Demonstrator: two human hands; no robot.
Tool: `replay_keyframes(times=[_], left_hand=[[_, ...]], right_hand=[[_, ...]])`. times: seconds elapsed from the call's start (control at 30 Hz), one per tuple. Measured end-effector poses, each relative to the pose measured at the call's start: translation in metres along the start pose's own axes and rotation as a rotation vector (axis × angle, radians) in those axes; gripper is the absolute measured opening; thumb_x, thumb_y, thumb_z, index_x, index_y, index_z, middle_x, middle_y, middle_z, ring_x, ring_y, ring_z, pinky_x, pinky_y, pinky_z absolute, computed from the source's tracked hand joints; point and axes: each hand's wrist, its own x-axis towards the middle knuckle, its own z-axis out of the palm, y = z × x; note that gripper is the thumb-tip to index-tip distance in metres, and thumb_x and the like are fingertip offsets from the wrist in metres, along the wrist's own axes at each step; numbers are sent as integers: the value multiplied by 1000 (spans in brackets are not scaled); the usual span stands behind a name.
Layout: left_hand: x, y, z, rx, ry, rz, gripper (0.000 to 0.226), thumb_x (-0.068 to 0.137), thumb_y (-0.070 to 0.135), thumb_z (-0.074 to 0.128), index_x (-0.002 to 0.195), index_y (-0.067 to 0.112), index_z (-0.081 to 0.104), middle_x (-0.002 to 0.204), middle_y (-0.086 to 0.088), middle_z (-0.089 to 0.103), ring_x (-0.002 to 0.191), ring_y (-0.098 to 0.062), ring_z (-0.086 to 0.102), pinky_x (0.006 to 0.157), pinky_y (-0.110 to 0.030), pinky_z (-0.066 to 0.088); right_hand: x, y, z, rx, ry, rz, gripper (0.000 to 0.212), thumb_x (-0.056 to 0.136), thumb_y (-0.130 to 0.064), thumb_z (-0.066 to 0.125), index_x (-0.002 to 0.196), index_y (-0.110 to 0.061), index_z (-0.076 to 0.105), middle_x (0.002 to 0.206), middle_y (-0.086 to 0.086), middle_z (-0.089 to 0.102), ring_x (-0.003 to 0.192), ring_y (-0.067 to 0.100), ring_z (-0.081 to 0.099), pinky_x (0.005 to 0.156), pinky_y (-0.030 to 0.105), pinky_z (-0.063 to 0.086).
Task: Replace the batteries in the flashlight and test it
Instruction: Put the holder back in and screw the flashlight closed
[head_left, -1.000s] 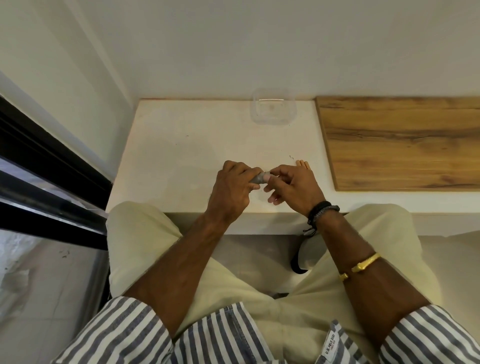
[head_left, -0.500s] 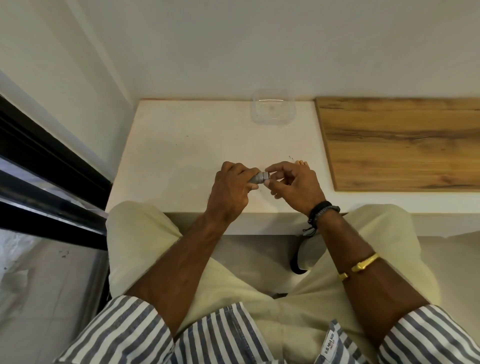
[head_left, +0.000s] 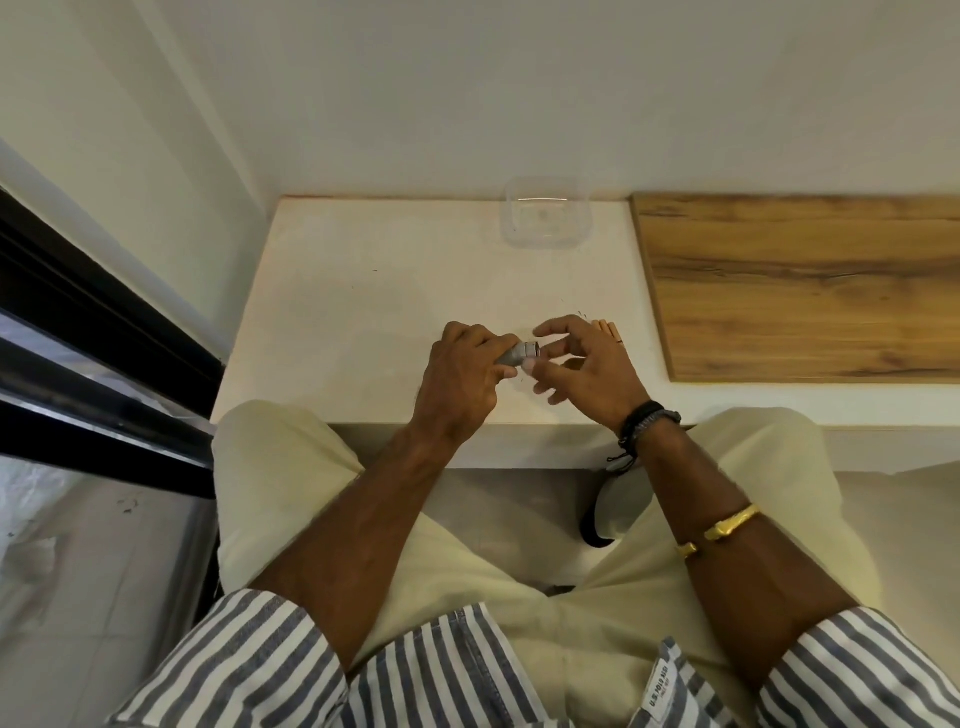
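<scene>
A small grey flashlight (head_left: 517, 354) lies across my left hand (head_left: 464, 373), which is closed around its body; only its right end sticks out. My right hand (head_left: 584, 362) is just to the right of that end, fingers spread, thumb tip and a fingertip close to the flashlight's open end. Whether the right hand pinches a cap or battery is hidden. Behind my right hand, a few orange batteries (head_left: 608, 328) lie on the white ledge (head_left: 363, 291).
A clear plastic container (head_left: 546, 214) stands at the back of the ledge by the wall. A wooden board (head_left: 800, 280) covers the ledge to the right. A dark window frame (head_left: 98, 332) runs along the left. My knees are under the ledge's front edge.
My right hand's fingers have spread and drawn slightly right from the flashlight's end, exposing more of it. My left hand has kept its grip in place.
</scene>
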Motion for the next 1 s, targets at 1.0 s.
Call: replay_keyframes(times=[1.0], left_hand=[[0, 2, -2, -2, -28, 59, 33, 91, 15, 66, 124, 11, 65, 110, -8, 69, 103, -28, 53, 83, -40, 48]], right_hand=[[-3, -3, 3, -94, 65, -9, 24, 98, -37, 61, 88, -17, 67, 68, -1, 70, 51, 5, 63, 57, 25, 58]])
